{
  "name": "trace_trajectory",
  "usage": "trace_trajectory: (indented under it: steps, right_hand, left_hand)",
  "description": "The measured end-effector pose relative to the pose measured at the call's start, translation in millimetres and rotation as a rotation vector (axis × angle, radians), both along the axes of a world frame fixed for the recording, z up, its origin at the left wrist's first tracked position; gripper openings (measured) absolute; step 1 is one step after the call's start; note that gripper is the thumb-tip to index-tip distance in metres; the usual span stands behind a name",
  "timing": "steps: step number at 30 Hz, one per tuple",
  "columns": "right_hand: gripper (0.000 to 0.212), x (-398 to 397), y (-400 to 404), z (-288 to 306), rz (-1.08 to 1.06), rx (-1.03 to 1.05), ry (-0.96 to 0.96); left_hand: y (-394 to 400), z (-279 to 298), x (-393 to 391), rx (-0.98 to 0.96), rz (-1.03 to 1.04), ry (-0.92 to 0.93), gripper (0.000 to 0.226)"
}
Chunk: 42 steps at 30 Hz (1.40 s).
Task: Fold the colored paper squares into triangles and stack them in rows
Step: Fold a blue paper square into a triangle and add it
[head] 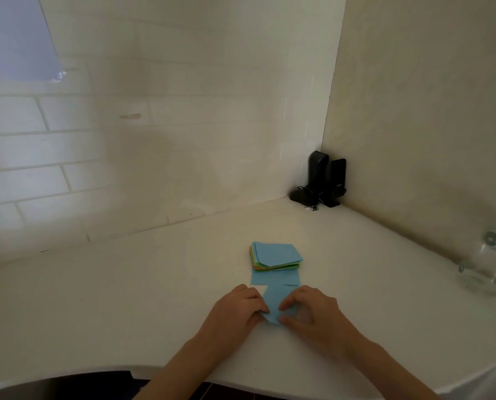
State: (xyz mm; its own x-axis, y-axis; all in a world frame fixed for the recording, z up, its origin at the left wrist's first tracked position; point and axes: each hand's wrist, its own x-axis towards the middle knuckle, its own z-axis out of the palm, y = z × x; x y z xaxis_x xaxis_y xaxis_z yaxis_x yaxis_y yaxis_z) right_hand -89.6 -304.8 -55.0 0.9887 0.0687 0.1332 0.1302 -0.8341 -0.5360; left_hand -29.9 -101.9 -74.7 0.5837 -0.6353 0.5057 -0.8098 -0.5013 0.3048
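Note:
A blue paper square (275, 301) lies on the white counter (125, 298) between both hands. My left hand (235, 311) pinches its left corner. My right hand (313, 313) pinches its right side with thumb and forefinger. Just behind it lies another flat blue sheet (265, 280). Beyond that stands a stack of colored paper squares (275, 256), blue on top with green and orange edges showing.
Black speakers and a mouse with cable (321, 183) stand in the far corner. Clear glass objects (486, 267) sit at the right edge. A tiled wall runs behind the counter, whose curved front edge lies below my forearms.

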Motion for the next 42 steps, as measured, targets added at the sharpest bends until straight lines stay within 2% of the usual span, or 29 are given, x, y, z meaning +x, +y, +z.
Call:
trace_trajectory:
  steps: [2,4,9,13,15,24,32,36,39,42]
  right_hand:
    - [0.033,-8,-4,-4,-0.002,-0.038,-0.046]
    - [0.045,-14,-8,-5,0.006,-0.071,-0.066]
    - [0.038,-19,-6,-7,-0.092,-0.052,-0.063]
    - [0.033,-10,3,-12,-0.242,0.025,-0.107]
    - [0.03,-7,6,-15,-0.284,0.036,-0.126]
    - [0.029,-9,14,-18,-0.356,0.005,-0.183]
    - [0.026,-10,6,-8,-0.283,0.0,-0.045]
    - [0.027,-11,1,0,-0.231,0.02,0.047]
    - [0.029,-7,-1,8,-0.186,0.045,0.131]
    - [0.032,-3,-5,14,-0.189,0.072,0.129]
  left_hand:
    - [-3,0,-3,-0.005,0.014,0.025,0.03]
    - [-5,1,-4,-0.024,0.037,0.058,0.03]
    - [-10,3,-5,-0.138,0.071,0.194,0.013]
    - [-13,6,-8,-0.235,0.154,0.397,0.034]
    - [-15,5,-8,-0.245,0.179,0.438,0.04]
    - [-23,1,-7,-0.218,0.264,0.394,0.039]
    - [-14,5,-2,-0.244,0.216,0.504,0.026]
    - [-13,5,-3,-0.185,0.186,0.427,0.015]
    - [-16,6,-3,-0.084,0.161,0.335,0.023]
    - [-18,8,-5,0.037,0.171,0.19,0.026]
